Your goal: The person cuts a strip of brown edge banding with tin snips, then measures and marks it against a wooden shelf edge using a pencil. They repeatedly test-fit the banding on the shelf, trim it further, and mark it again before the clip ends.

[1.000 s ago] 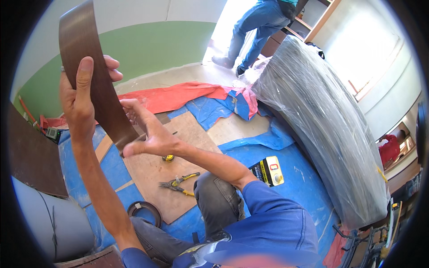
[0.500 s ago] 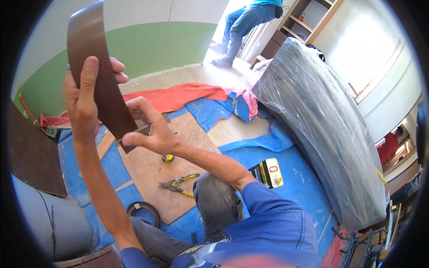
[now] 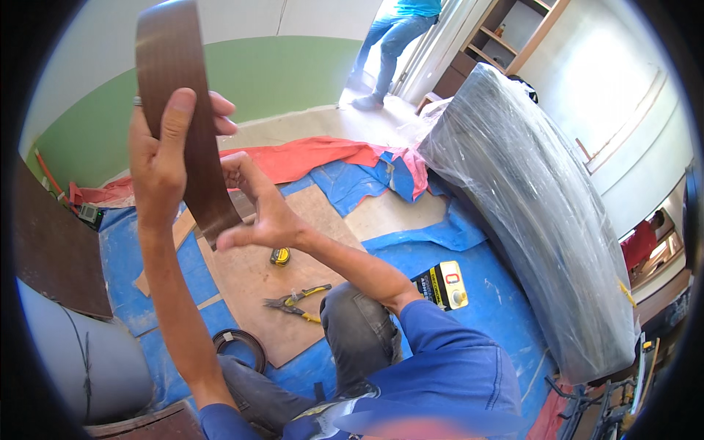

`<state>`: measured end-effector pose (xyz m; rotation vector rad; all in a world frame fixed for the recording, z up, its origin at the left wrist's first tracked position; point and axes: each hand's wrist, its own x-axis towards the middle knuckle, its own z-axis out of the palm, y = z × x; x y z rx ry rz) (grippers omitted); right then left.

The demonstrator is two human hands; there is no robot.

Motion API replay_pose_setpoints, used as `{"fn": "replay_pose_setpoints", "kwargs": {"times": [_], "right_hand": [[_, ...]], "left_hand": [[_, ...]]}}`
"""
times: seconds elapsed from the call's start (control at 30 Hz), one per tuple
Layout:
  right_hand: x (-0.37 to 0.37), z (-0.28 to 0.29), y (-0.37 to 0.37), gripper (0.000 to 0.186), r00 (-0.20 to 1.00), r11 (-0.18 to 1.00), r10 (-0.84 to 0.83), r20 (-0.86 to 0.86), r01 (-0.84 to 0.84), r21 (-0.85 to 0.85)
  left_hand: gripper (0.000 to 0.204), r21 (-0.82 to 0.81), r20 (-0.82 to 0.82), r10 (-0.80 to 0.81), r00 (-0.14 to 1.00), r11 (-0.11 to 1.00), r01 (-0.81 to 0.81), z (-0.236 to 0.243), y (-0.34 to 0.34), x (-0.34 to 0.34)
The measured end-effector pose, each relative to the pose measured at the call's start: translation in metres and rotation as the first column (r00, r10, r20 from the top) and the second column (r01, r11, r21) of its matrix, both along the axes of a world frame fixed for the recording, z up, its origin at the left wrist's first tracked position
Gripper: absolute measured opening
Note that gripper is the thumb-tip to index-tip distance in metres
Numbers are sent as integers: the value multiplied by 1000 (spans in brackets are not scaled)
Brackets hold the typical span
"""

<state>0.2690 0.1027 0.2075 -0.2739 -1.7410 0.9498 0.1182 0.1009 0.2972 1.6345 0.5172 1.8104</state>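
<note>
My left hand (image 3: 163, 172) grips a long, dark brown wood-grain strip (image 3: 209, 183), thumb across its front and fingertips around its right edge. The strip stands steeply, its upper end curving back near the top of the view. Beside its lower end is my right hand (image 3: 268, 220), open, with the thumb tip by the strip's corner and the curled fingers apart from the thumb. Below lies a plywood board (image 3: 293, 334) bearing a yellow-black tape measure (image 3: 280, 256) and yellow-handled snips (image 3: 297, 299). A coil of dark edging (image 3: 258, 348) rests near my knee.
Blue sheeting (image 3: 484, 345) covers the floor, with red sheeting (image 3: 293, 158) behind. A black-yellow can (image 3: 440, 286) stands right of my knee. A large plastic-wrapped curved piece (image 3: 535, 220) fills the right. At the back stands a person in jeans (image 3: 392, 55); another in red (image 3: 642, 242) is far right.
The strip and both hands have shifted slightly right. My right thumb, earlier over the strip's lower end, is now at its corner. The person at the back has changed stance.
</note>
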Motion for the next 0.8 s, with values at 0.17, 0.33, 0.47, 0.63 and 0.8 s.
{"fn": "replay_pose_setpoints", "kwargs": {"times": [0.17, 0.33, 0.47, 0.63, 0.8], "right_hand": [[1, 0, 1, 53, 1000, 996, 20, 25, -18, -85], [4, 3, 5, 73, 998, 998, 45, 33, -43, -53], [0, 1, -3, 90, 997, 1000, -17, 75, 19, -24], [-6, -4, -1, 64, 998, 990, -43, -36, 38, -135], [2, -7, 7, 43, 989, 965, -146, 33, 149, -214]], "left_hand": [[31, 22, -15, -32, 999, 999, 33, 4, -2, -3], [31, -6, -10, 67, 998, 998, -67, 4, 0, 5], [30, 43, 30, 112, 993, 993, -113, 3, 6, -3], [24, 203, -26, 218, 976, 957, -209, -9, 12, 10], [26, 199, -84, 179, 980, 967, -160, -10, 5, 25]]}}
